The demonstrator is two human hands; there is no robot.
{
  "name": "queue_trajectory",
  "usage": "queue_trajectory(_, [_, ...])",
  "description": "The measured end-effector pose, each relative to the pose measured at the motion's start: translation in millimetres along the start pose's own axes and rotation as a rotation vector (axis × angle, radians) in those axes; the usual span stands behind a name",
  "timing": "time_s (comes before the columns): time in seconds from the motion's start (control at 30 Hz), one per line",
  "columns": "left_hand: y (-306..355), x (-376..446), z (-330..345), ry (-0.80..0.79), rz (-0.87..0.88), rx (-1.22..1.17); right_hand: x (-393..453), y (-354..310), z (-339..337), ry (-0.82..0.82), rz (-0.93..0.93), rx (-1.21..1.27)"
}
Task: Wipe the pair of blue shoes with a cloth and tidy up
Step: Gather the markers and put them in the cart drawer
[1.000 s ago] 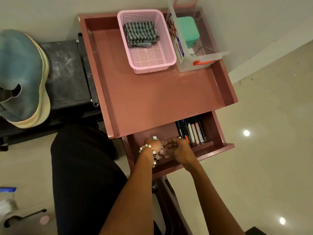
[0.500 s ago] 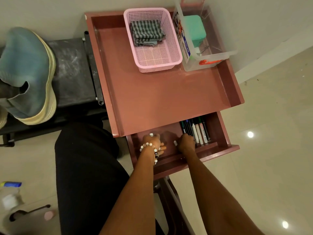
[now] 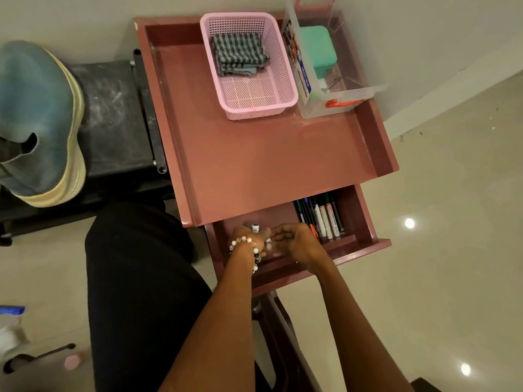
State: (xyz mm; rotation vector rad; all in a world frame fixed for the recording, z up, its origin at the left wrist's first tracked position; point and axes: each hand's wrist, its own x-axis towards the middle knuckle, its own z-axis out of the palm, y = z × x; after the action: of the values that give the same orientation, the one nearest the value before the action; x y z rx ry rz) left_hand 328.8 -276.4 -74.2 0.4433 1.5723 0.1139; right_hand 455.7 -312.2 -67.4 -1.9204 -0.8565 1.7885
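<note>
- Black-clothed thigh (image 3: 135,292): nearest the camera, lower left; both bare forearms reach forward from here toward the drawer.
- Left hand (image 3: 249,239): it wears a beaded bracelet (image 3: 249,244) at the wrist, and its fingers are curled around a small white-capped object (image 3: 255,228) whose tip stands up above the knuckles. What the object is cannot be told.
- Right hand (image 3: 295,242): fingers bent and drawn together, their tips meeting the left hand; whether they pinch anything cannot be told.
- Open reddish-brown drawer (image 3: 359,247): pulled out beneath the tabletop, with a row of marker pens (image 3: 319,216) lying in its right part. Their printing is too small to read.
- Reddish-brown tray-edged table (image 3: 268,159): bare in the middle.
- Pink perforated plastic basket (image 3: 254,89): at the table's far edge, holding the folded grey striped cloth (image 3: 239,53).
- Clear plastic storage box (image 3: 339,89): just right of the basket, with a green case (image 3: 318,50) inside; its label seems to read "MULTI BOX".
- Blue slip-on shoe with cream sole (image 3: 39,123): on a black stool (image 3: 113,117) at far left, well apart from the cloth. Only one shoe is seen.
- Risk, as a judgement: the drawer juts out near the knee, so a careless rise could knock it and scatter the pens; the small object could slip between the hands.
</note>
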Motion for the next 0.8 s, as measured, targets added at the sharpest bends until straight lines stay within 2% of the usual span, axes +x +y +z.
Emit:
queue_trajectory(0.1, [-0.1,-0.4,-1.1,0.019,0.008,0.036,13.7,15.5,-3.0,0.138,0.056,-0.138])
queue_trajectory(0.23, [6.7,-2.3,-1.6,0.114,0.068,0.186,41.9,37.1,-9.5,0.409,0.100,-0.527])
queue_trajectory(0.37, [10.9,-1.3,1.2,0.067,0.071,0.171,59.4,42.7,-6.4,0.489,0.200,-0.750])
queue_trajectory(0.47, [9.0,1.5,-0.2,0.048,0.038,0.046,60.3,43.7,-5.6,0.528,0.221,-0.840])
queue_trajectory(0.57, [11.8,-0.4,-4.8,0.011,-0.024,-0.078,59.5,43.7,-11.0,0.637,0.237,-0.718])
queue_trajectory(0.63, [12.3,1.7,-5.6,-0.008,-0.011,-0.093,50.9,33.0,-12.2,0.608,0.157,-0.480])
queue_trajectory(0.73, [3.7,-0.1,-8.2,-0.016,-0.082,-0.070,18.1,6.5,-1.0,0.290,0.051,0.098])
queue_trajectory(0.8, [0.6,-1.4,-8.0,-0.040,-0.121,-0.076,0.7,-0.9,7.0,0.111,-0.023,0.178])
